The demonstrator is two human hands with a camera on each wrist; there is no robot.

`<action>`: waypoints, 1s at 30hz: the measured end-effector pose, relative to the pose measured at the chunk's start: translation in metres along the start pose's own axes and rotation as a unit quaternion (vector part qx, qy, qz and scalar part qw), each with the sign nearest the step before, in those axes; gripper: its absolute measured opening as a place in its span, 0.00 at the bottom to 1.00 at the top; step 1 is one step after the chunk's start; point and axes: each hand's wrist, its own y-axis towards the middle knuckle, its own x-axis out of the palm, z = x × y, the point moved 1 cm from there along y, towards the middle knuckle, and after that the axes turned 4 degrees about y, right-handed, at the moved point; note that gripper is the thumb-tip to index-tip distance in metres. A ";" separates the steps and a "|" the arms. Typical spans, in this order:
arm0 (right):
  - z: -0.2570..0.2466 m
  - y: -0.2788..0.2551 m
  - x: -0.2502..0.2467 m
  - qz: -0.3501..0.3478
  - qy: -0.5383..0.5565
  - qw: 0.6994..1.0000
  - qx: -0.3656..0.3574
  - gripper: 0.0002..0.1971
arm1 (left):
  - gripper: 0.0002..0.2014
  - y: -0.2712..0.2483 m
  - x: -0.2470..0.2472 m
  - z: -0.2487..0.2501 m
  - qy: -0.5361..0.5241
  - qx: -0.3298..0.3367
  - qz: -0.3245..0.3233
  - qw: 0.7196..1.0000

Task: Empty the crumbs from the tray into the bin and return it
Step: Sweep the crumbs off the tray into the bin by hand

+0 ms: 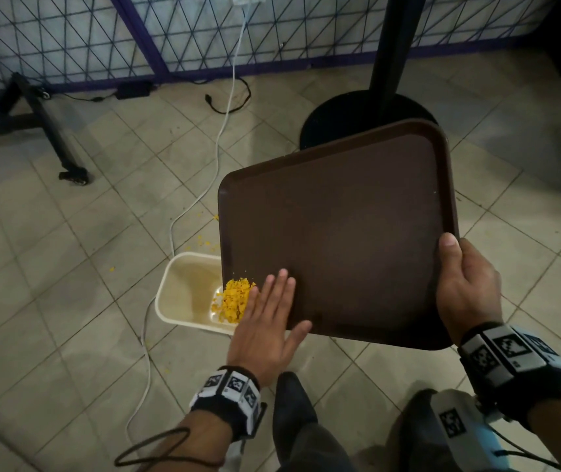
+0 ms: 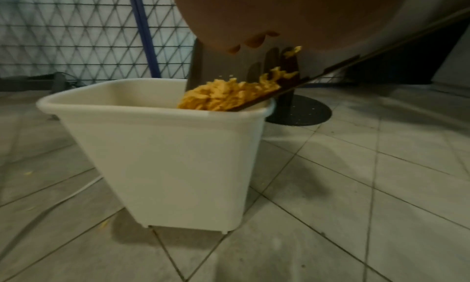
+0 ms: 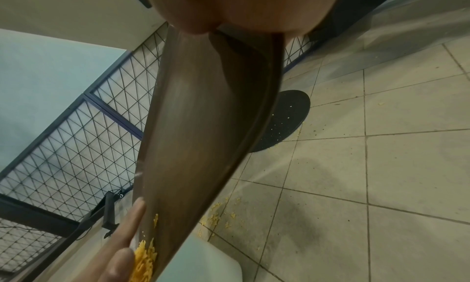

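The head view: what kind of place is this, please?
Probably a cafeteria or fast-food dining area, though not certain. A brown serving tray with crumbs is tipped over a small bin, a black pedestal table base stands on the tiled floor, and a mesh partition is behind.

Crumbs (image 2: 229,97) on tray (image 2: 318,75); over bin (image 2: 165,155)

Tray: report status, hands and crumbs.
Right hand grips tray edge, tilted over bin. Left hand flat, sweeping crumbs off low corner. Some crumbs on floor.
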 end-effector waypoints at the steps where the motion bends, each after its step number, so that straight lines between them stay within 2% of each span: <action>1: 0.000 0.000 0.000 0.001 0.000 1.000 0.003 0.20 | 0.36 0.000 0.003 0.006 0.005 0.015 -0.005 1.000; 4: -0.002 -0.001 -0.001 0.000 0.002 1.000 0.003 0.19 | 0.36 -0.007 0.016 0.001 0.027 0.018 -0.022 0.999; 12: -0.001 -0.001 -0.002 -0.001 0.002 1.000 0.013 0.20 | 0.37 -0.030 0.023 -0.077 0.108 -0.020 -0.110 0.988; 14: -0.002 -0.001 -0.002 -0.001 0.004 1.000 0.010 0.20 | 0.36 -0.031 0.016 -0.084 0.106 -0.028 -0.100 0.989; 17: -0.003 -0.002 0.000 0.003 0.005 1.000 0.008 0.17 | 0.35 -0.029 0.005 -0.069 0.082 -0.017 -0.059 0.995; 20: -0.005 -0.002 0.000 0.000 0.003 1.000 0.005 0.15 | 0.33 -0.023 0.006 -0.033 0.055 0.032 -0.032 0.997; 23: -0.005 -0.002 0.000 0.002 0.002 1.000 0.012 0.15 | 0.33 -0.022 0.017 -0.011 0.043 0.052 -0.040 0.997; 27: -0.004 -0.001 -0.002 0.005 -0.002 1.000 0.011 0.16 | 0.32 -0.031 0.026 -0.031 0.059 0.017 -0.053 0.997; 30: -0.005 -0.001 -0.003 -0.001 -0.002 1.000 0.009 0.16 | 0.33 -0.040 0.028 -0.060 0.089 -0.005 -0.090 0.992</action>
